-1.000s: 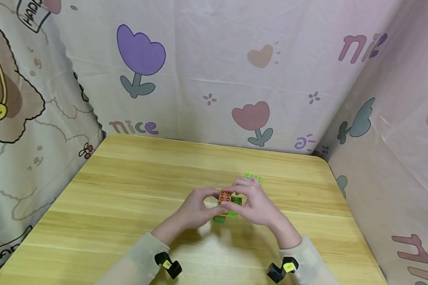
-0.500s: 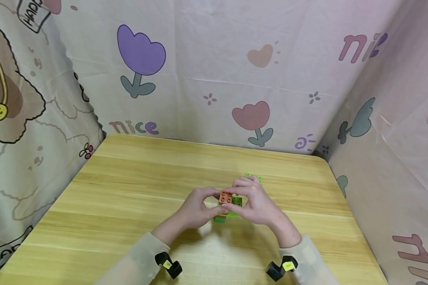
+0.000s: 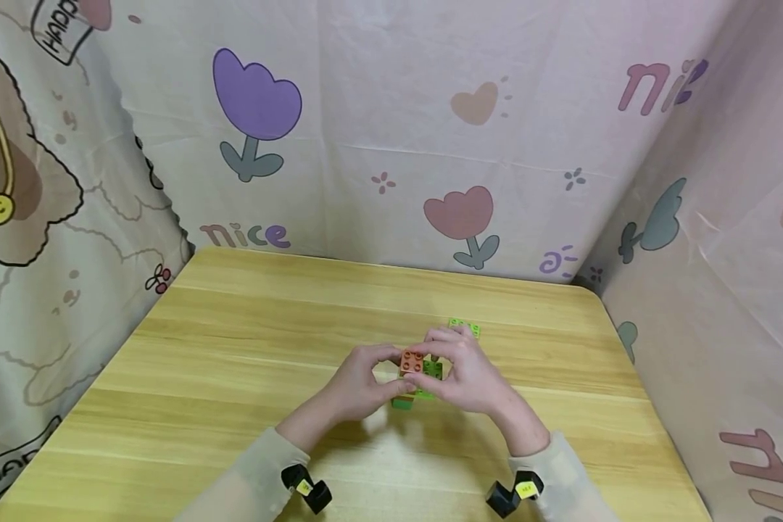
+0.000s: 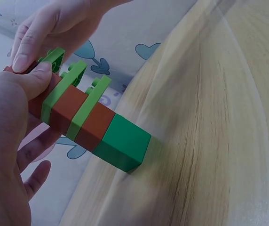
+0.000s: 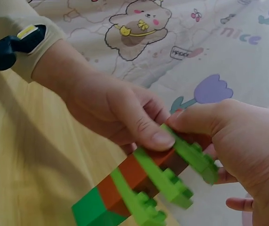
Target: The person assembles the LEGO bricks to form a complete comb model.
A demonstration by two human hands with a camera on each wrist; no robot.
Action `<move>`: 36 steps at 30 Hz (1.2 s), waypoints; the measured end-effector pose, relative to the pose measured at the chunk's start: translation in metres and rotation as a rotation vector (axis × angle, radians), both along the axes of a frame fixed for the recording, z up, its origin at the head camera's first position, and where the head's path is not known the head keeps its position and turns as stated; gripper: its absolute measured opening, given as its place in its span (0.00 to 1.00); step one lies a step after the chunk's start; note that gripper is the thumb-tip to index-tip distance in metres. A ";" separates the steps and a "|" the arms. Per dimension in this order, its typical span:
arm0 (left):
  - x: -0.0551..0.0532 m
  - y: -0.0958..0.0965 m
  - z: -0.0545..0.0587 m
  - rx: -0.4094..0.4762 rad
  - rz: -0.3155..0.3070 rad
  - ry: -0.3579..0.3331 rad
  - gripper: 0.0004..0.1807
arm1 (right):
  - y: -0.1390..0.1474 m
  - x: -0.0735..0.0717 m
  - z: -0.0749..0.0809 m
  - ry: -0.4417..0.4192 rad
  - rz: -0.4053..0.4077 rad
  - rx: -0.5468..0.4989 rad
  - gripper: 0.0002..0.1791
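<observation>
A tower of toy building bricks stands between the two hands. A green brick (image 4: 123, 143) forms its base, with reddish-brown bricks (image 4: 68, 109) and light green plates (image 4: 90, 107) alternating above. The plates jut out to one side and show studs at their ends. On top is an orange-red brick (image 3: 412, 361) with studs facing up. My left hand (image 3: 359, 384) grips the upper tower from the left, thumb on the near side. From the right, my right hand (image 3: 466, 370) pinches the top brick between thumb and fingers. The fingers partly hide the upper bricks.
A light green studded piece (image 3: 465, 325) shows just beyond the right hand's knuckles. The wooden table (image 3: 254, 312) is bordered at the back and sides by printed cloth (image 3: 365, 109). A black wrist device (image 3: 307, 487) sits on each sleeve.
</observation>
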State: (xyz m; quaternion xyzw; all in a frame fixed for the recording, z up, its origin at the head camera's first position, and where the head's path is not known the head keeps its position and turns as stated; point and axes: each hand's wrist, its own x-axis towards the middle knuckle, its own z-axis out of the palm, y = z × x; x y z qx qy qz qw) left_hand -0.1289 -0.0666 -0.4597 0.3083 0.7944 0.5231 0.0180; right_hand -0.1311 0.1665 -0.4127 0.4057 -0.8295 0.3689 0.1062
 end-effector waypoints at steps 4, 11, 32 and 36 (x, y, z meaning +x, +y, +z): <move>-0.001 0.001 0.000 -0.006 0.002 0.021 0.16 | 0.003 0.002 -0.004 -0.067 0.000 -0.051 0.19; -0.001 0.002 0.003 -0.038 0.029 0.046 0.19 | 0.009 0.005 -0.010 -0.103 -0.005 -0.103 0.25; -0.001 0.003 0.006 0.010 0.012 0.053 0.17 | 0.003 0.007 -0.002 -0.066 -0.011 -0.115 0.17; 0.000 0.003 0.006 0.020 0.010 0.050 0.17 | 0.002 0.006 -0.001 -0.063 -0.006 -0.117 0.16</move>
